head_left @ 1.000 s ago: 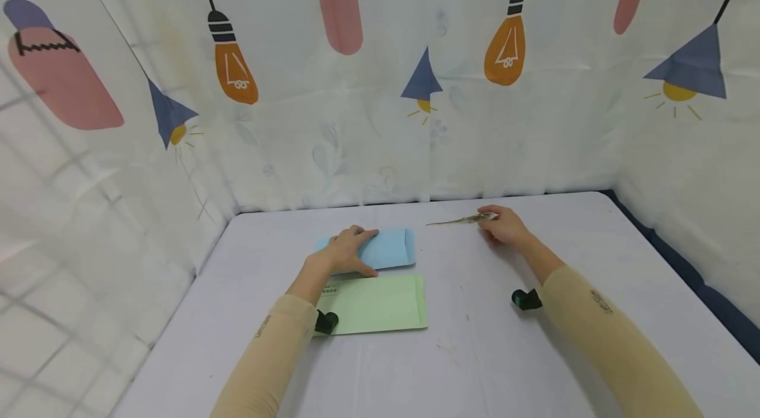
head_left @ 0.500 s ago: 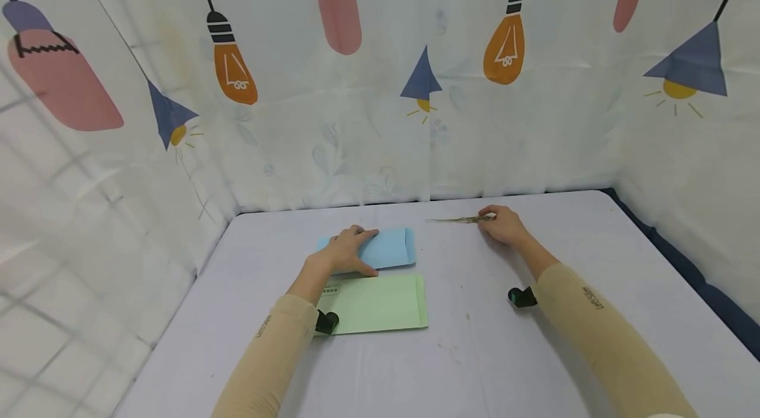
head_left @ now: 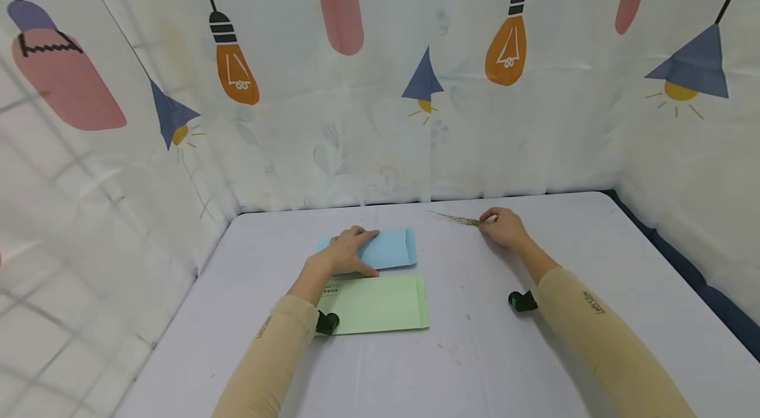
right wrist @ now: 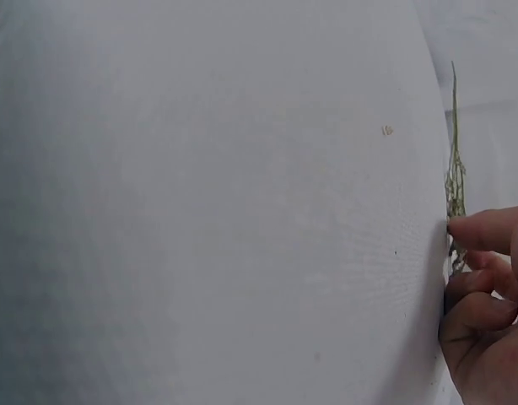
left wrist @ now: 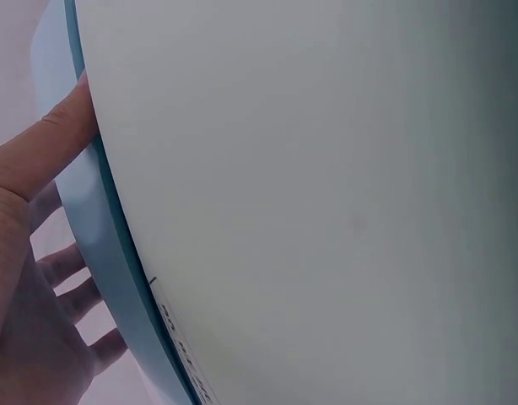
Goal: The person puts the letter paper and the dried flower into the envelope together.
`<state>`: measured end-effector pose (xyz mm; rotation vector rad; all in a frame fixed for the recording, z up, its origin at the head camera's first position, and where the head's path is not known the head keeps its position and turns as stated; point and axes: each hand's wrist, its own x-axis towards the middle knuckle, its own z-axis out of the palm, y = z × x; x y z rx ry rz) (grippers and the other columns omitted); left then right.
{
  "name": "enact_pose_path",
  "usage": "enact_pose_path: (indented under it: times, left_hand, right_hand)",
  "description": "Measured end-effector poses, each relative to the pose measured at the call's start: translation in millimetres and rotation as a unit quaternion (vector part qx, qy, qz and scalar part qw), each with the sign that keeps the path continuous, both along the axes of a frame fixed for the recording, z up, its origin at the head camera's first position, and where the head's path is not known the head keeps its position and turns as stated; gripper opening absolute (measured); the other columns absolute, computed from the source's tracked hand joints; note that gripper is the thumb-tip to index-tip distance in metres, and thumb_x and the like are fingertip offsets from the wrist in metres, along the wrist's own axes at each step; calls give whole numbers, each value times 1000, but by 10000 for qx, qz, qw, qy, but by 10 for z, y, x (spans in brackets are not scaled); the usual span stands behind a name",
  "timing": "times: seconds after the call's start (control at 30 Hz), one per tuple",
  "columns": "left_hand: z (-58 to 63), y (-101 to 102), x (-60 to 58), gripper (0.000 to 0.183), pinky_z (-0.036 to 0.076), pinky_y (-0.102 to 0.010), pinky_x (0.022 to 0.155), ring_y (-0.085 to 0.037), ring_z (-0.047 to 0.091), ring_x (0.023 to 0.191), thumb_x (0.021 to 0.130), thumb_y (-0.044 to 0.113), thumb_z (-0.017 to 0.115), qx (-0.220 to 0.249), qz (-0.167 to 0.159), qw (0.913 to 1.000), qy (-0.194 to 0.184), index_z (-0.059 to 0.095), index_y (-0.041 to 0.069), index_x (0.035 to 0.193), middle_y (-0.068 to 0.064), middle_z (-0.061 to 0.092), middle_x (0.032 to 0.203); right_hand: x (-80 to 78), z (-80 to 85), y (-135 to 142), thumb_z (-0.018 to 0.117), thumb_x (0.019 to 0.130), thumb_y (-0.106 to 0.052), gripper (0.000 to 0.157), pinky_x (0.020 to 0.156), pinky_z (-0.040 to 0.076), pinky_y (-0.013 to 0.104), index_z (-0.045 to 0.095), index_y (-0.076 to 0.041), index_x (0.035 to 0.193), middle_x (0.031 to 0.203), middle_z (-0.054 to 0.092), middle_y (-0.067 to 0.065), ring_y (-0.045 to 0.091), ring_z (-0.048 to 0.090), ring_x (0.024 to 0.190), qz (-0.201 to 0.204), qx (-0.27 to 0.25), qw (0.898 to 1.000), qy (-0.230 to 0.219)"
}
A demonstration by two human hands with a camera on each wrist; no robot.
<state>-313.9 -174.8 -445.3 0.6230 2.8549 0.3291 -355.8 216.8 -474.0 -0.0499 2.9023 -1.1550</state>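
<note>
A light blue envelope (head_left: pixel 386 250) lies flat on the table, just beyond a pale green envelope (head_left: pixel 374 306) with a small printed label. Across the blue envelope rests my left hand (head_left: pixel 347 252), fingers spread, thumb at its near edge and index finger along its far edge. In the left wrist view the thumb (left wrist: pixel 52 135) lies over the blue edge. My right hand (head_left: pixel 503 227), farther right, pinches a thin dried grass sprig (head_left: pixel 457 217) by its right end; the fine tip points left. The right wrist view shows the sprig (right wrist: pixel 457 169) between thumb and fingers, its lower part partly hidden.
A white cloth covers the table (head_left: pixel 475 365); small bits of debris lie on it near the middle. White patterned curtains (head_left: pixel 356 141) stand at the back and sides. A black wrist camera (head_left: pixel 328 323) sits over the green envelope's left end.
The sprig has turned in my right fingers, so its thin tip now angles up toward the back of the table. My left hand and both envelopes stay where they were.
</note>
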Motion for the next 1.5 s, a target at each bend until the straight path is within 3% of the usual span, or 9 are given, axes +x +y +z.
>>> enact_pose_path:
  times: [0.23, 0.7, 1.03, 1.5]
  left_hand:
    - [39, 7, 10, 100, 27, -55, 104, -29, 36, 130, 70, 56, 80, 78, 23, 10000, -23, 31, 24, 152, -9, 36, 142]
    - [7, 9, 16, 100, 27, -54, 104, -29, 36, 129, 70, 56, 80, 92, 29, 10000, -24, 31, 24, 152, -9, 36, 142]
    - [3, 2, 15, 100, 27, -54, 104, -28, 35, 130, 70, 57, 79, 51, 45, 10000, -57, 31, 25, 152, -7, 36, 142]
    - [10, 0, 13, 100, 27, -54, 103, -29, 35, 130, 70, 57, 79, 91, 3, 9999, -72, 31, 25, 152, -8, 36, 142]
  right_hand:
    - [-6, -15, 15, 62, 92, -20, 27, 79, 44, 44, 62, -1, 110, 110, 58, 21, 34, 53, 98, -10, 22, 10000, 68]
    - [46, -47, 46, 60, 94, -20, 24, 79, 45, 40, 62, 0, 108, 104, 61, 16, 30, 56, 95, 149, -266, 9994, 142]
    - [69, -45, 116, 60, 95, -22, 26, 63, 49, 28, 60, -2, 112, 108, 60, 14, 19, 55, 77, 133, -743, 9970, -152]
    - [181, 32, 73, 63, 95, -26, 28, 54, 44, 28, 65, -3, 112, 103, 62, 12, 15, 48, 61, 343, -1417, 9893, 25]
